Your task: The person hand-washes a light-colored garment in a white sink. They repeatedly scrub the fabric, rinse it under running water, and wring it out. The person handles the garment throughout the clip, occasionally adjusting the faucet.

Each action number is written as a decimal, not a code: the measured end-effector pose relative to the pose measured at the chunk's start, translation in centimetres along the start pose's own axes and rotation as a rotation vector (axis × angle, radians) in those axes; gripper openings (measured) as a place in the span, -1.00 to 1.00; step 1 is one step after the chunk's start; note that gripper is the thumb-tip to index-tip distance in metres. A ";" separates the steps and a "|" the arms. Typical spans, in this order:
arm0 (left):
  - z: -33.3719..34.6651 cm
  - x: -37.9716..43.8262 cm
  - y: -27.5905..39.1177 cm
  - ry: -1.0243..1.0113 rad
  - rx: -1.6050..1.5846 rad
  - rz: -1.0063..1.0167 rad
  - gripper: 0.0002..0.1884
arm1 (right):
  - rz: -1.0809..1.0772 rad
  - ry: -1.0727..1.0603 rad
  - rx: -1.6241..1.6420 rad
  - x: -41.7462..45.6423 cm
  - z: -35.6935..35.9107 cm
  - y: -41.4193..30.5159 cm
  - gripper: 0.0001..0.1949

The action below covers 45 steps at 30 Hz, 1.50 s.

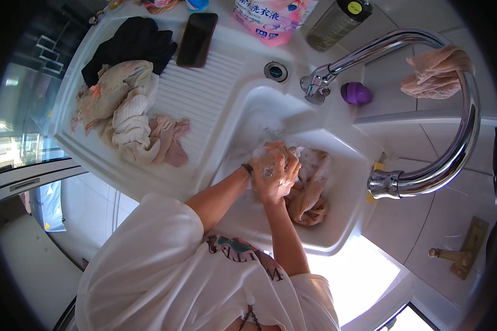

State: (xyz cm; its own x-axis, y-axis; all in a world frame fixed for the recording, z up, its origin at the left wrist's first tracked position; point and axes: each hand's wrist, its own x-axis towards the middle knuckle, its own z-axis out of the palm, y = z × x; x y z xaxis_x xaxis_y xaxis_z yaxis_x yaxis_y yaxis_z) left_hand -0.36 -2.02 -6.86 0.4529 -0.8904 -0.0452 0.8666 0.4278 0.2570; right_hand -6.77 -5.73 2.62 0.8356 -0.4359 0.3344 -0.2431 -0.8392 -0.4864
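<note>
Over the white sink basin (343,211), my left hand (260,159) and my right hand (276,178) are pressed together, covered in suds. A wet, pale bunched cloth (294,152) shows between them, mostly hidden by the fingers. My left wrist wears a dark bracelet. Just right of my hands, a beige-pink cloth (308,202) lies crumpled in the basin among foam. On the ribbed drainboard (215,82) at left lie a black garment (128,45), cream and white garments (132,111) and a pink cloth (172,138).
A chrome faucet (397,39) arches over the right side, with a pink cloth (437,72) draped on it. Behind the basin are a smartphone (196,39), a pink detergent pouch (269,20), a drinking bottle (335,25) and a purple object (357,93). A drain fitting (276,71) sits near the basin's back edge.
</note>
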 end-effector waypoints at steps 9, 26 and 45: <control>0.2 -0.1 0.3 0.762 0.222 0.076 -0.67 | 0.288 -0.241 0.496 3.4 4.1 5.8 -0.65; -6.5 -1.7 -3.7 0.723 1.934 -0.578 -0.49 | 0.369 -0.799 -0.233 -0.2 11.0 12.0 -0.38; 6.1 -0.9 3.9 0.430 -0.353 -0.012 -0.71 | -0.149 -0.045 0.096 0.6 -0.3 -0.6 -0.53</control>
State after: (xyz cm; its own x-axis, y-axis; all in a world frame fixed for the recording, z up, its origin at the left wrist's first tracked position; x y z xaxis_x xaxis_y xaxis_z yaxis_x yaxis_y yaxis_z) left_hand 1.37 -0.48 0.04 0.4233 -0.7834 -0.4551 0.8561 0.5103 -0.0820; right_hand -6.28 -5.57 3.34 0.8804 -0.2924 0.3733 -0.0686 -0.8575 -0.5099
